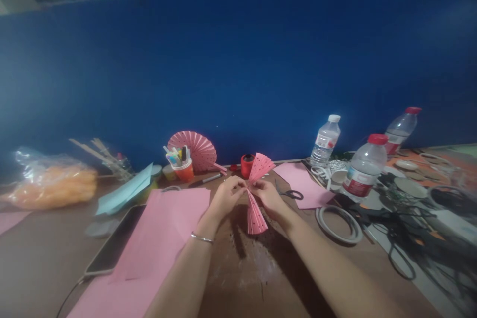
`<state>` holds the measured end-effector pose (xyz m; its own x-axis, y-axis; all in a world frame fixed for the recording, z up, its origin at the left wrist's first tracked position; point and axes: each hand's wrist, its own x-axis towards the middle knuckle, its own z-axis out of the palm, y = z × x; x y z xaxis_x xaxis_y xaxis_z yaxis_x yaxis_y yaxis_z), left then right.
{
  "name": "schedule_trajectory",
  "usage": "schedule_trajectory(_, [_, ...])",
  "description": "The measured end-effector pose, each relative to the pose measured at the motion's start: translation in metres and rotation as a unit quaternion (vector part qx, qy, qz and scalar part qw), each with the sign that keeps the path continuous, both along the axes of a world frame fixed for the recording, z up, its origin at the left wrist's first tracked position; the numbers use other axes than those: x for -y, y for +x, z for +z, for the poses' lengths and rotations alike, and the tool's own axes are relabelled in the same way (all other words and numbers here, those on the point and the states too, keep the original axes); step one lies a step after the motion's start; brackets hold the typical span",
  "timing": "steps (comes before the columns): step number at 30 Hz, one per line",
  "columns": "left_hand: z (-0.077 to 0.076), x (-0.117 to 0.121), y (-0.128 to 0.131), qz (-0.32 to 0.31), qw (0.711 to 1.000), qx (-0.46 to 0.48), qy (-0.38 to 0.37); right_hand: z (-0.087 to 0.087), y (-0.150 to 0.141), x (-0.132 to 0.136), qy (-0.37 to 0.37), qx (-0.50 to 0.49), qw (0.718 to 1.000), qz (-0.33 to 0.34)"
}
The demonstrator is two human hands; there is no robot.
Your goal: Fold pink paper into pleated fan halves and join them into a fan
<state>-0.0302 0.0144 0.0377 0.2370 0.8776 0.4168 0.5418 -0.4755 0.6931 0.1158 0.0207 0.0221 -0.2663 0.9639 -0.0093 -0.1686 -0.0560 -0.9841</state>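
Note:
A pleated pink paper fan [257, 216] with dark dots is pinched at its narrow middle, its two ends spreading out above and below like a bow. My left hand [230, 195], with a silver bangle at the wrist, closes on the pinch from the left. From the right, my right hand [267, 196] grips the same spot, fingertips close to the left ones. The fan is held above the brown table [238, 278]. Just behind it stands a small red pot [246, 165] with a dark inside. Fingers partly hide the middle of the fan.
Pink paper sheets [164, 228] overlap a tablet [115, 243] at left. A finished round pink fan [197, 149] leans behind a cup of pens [182, 169]. Scissors [294, 194] lie on pink paper [303, 184] at right, near a tape roll [339, 225], bottles [361, 169] and tangled cables [417, 238].

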Motion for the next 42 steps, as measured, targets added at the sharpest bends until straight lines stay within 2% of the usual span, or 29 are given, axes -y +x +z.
schedule_trajectory(10, [0.001,0.002,0.002,-0.007,0.999,-0.04,-0.005,0.001,0.0,0.002,0.034,-0.018,0.999,-0.009])
schedule_trajectory(18, [-0.007,-0.003,0.002,-0.015,0.999,-0.007,-0.048,-0.008,-0.001,-0.003,0.002,-0.042,0.999,0.016])
schedule_trajectory(25, [-0.005,-0.003,0.002,-0.015,0.998,-0.003,-0.053,-0.013,0.001,-0.009,0.032,-0.014,0.999,0.03])
schedule_trajectory(38, [-0.005,-0.002,0.003,0.003,0.999,0.009,-0.041,-0.005,-0.001,-0.003,-0.011,-0.031,0.998,0.049])
schedule_trajectory(42, [-0.008,-0.003,0.002,0.01,0.999,0.012,-0.045,-0.003,-0.001,-0.001,-0.012,-0.045,0.998,0.034])
